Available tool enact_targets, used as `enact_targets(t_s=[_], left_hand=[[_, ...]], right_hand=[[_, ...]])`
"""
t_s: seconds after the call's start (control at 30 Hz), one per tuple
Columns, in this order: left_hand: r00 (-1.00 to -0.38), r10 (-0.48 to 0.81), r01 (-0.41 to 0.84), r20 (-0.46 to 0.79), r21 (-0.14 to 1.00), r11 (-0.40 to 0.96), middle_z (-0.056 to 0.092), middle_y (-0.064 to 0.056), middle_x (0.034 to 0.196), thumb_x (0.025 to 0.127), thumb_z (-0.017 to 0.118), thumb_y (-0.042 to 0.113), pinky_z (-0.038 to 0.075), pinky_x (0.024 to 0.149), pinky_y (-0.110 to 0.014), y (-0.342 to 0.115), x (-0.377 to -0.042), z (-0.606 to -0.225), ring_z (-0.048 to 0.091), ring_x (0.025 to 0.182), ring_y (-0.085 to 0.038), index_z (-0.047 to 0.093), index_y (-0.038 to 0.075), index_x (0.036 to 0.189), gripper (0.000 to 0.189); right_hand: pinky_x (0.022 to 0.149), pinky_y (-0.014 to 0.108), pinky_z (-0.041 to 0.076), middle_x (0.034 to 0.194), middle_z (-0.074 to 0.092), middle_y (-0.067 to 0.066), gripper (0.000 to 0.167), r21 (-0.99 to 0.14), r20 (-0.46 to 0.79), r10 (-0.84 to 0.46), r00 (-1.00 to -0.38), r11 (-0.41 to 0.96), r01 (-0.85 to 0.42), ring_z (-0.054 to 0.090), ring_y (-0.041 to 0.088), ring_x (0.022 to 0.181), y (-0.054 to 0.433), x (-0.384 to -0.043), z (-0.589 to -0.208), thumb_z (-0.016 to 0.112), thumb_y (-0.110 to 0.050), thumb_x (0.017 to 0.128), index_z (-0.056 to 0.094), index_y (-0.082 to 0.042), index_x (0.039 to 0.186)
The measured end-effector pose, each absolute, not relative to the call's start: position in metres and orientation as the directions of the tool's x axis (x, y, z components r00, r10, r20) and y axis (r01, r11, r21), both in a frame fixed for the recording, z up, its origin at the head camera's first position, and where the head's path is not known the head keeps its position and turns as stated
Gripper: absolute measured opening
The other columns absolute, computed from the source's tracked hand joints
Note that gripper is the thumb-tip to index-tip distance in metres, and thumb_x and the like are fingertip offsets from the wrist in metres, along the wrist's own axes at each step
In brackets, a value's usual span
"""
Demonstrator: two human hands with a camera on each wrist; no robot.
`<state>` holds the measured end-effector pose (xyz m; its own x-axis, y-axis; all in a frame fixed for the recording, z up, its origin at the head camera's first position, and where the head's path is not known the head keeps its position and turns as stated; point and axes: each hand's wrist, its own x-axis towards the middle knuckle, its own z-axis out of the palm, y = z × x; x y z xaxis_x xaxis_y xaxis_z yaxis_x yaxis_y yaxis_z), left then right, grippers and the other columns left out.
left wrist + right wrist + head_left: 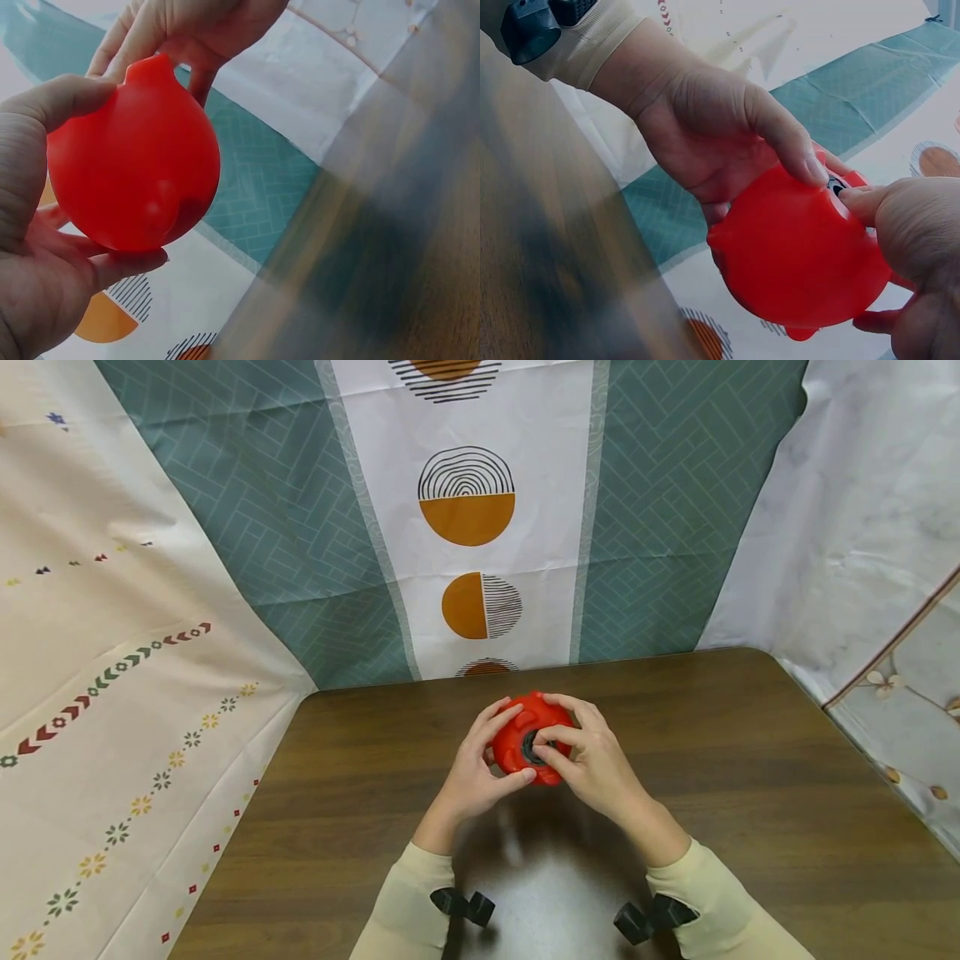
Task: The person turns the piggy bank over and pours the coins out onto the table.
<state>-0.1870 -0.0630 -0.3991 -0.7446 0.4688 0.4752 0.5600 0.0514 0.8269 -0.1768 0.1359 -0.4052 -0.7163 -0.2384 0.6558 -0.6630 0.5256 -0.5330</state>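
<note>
A red, rounded object point(528, 714) with stubby knobs is held up over the table, its face with a black round plug point(530, 749) turned toward me. My left hand point(474, 777) grips it from the left, thumb at the lower edge and fingers around the far side. With thumb and index finger my right hand point(603, 764) pinches at the black plug, while other fingers rest against the red side. The left wrist view shows the smooth back of the red object point(135, 165). In the right wrist view the plug point(835, 183) is partly covered by fingertips.
A brown wooden table point(337, 827) lies beneath the hands, with a pale glare on its near part. Patterned cloths hang around it: a teal and white one point(660, 527) behind, a cream one point(112, 677) left, a white one point(862, 527) right.
</note>
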Motion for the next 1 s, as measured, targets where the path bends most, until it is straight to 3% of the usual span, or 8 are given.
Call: enact_targets(t_s=[0.3, 0.67, 1.0], left_hand=[[-0.734, 0.495, 0.561, 0.465, 0.826, 0.055, 0.025, -0.021, 0.152, 0.08, 0.071, -0.002, 0.052, 0.089, -0.038, -0.064, -0.1853, -0.3961, 0.047, 0.125, -0.033, 0.043, 0.002, 0.143, 0.069], [-0.737, 0.505, 0.555, 0.45, 0.828, 0.073, 0.027, -0.014, 0.154, 0.08, 0.07, -0.001, 0.054, 0.087, -0.036, -0.0676, -0.1858, -0.3921, 0.049, 0.125, -0.031, 0.042, 0.003, 0.144, 0.07], [-0.723, 0.522, 0.561, 0.453, 0.825, 0.061, 0.028, -0.016, 0.153, 0.08, 0.07, -0.002, 0.052, 0.09, -0.036, -0.0678, -0.1843, -0.3899, 0.047, 0.127, -0.033, 0.043, -0.001, 0.142, 0.068]], right_hand=[[0.088, 0.048, 0.05, 0.133, 0.054, 0.005, 0.008, -0.476, 0.694, -0.269, -0.668, 0.525, -0.706, 0.041, 0.027, 0.124, 0.1371, -0.178, -0.4056, 0.079, -0.014, 0.079, 0.073, -0.018, 0.083], [0.088, 0.046, 0.05, 0.131, 0.054, 0.008, 0.011, -0.453, 0.702, -0.291, -0.65, 0.522, -0.723, 0.042, 0.027, 0.122, 0.1362, -0.1786, -0.3994, 0.079, -0.013, 0.079, 0.071, -0.02, 0.082], [0.088, 0.045, 0.05, 0.13, 0.055, 0.007, 0.012, -0.459, 0.698, -0.297, -0.652, 0.512, -0.726, 0.043, 0.026, 0.121, 0.1364, -0.1753, -0.3989, 0.081, -0.01, 0.076, 0.073, -0.017, 0.082]])
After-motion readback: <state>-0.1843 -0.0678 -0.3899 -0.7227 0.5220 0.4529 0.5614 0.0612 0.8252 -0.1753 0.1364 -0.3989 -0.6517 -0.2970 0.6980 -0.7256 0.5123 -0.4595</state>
